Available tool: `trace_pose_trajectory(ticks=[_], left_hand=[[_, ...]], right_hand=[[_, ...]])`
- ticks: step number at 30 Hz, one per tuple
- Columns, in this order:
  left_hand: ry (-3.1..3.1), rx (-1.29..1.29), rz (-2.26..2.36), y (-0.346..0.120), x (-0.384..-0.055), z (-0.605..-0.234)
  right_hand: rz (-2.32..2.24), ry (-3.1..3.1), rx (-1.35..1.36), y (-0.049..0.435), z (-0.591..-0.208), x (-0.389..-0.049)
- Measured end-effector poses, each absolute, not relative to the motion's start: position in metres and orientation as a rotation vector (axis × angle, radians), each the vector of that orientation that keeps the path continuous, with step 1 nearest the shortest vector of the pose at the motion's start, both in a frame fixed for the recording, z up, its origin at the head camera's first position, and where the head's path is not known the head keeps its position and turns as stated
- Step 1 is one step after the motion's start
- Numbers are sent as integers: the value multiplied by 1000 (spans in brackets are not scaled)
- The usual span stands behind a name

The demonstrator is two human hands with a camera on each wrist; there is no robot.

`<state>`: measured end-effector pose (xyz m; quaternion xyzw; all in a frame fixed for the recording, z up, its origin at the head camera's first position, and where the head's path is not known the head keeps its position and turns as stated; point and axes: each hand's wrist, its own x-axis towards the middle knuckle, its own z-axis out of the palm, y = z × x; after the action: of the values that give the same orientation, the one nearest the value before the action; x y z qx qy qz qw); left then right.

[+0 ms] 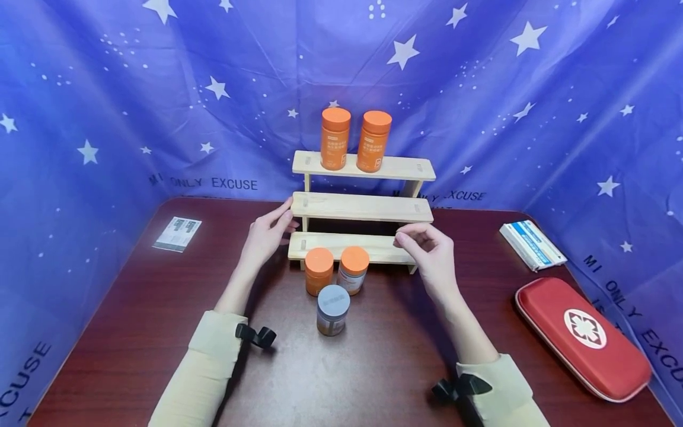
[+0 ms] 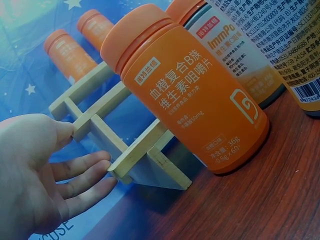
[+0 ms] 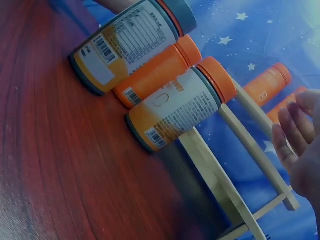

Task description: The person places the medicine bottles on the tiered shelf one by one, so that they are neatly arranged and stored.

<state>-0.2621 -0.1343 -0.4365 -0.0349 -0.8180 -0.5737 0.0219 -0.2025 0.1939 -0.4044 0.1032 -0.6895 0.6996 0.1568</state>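
Observation:
A three-step wooden shelf [image 1: 363,206] stands at the back of the table. My left hand [image 1: 269,230] is at its left side; in the left wrist view the thumb [image 2: 62,131] touches the end of the middle step, with the other fingers by the bottom step's end. My right hand [image 1: 431,252] hovers by the right part of the bottom step, fingers loosely bent and holding nothing. Two orange bottles [image 1: 335,139] [image 1: 374,142] stand on the top step. In front of the shelf are an orange bottle [image 1: 318,273], an orange-capped white-labelled bottle [image 1: 353,270] and a grey-capped bottle [image 1: 333,311].
A red zip case [image 1: 584,338] with a white cross emblem lies at the right, below a blue-and-white packet [image 1: 533,244]. At the far left is a flat white packet [image 1: 178,233]. A blue star-print curtain [image 1: 256,89] surrounds the dark red table [image 1: 139,332].

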Motion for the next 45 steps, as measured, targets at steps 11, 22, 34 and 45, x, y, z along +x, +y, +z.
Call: trace_pose_trajectory(ticks=[11, 22, 34, 45], left_hand=[[-2540, -116, -1773, -134, -262, -437], [-2544, -128, -1758, -133, -264, -436], [-2540, -132, -1767, -134, -262, -434], [-2550, -139, -1758, -133, -263, -434]], right_hand=[[2115, -2120, 346, 199, -417, -206], [2125, -2232, 434, 195, -427, -209], [2084, -2423, 708, 184, -434, -207], [2040, -2567, 721, 176, -442, -204]])
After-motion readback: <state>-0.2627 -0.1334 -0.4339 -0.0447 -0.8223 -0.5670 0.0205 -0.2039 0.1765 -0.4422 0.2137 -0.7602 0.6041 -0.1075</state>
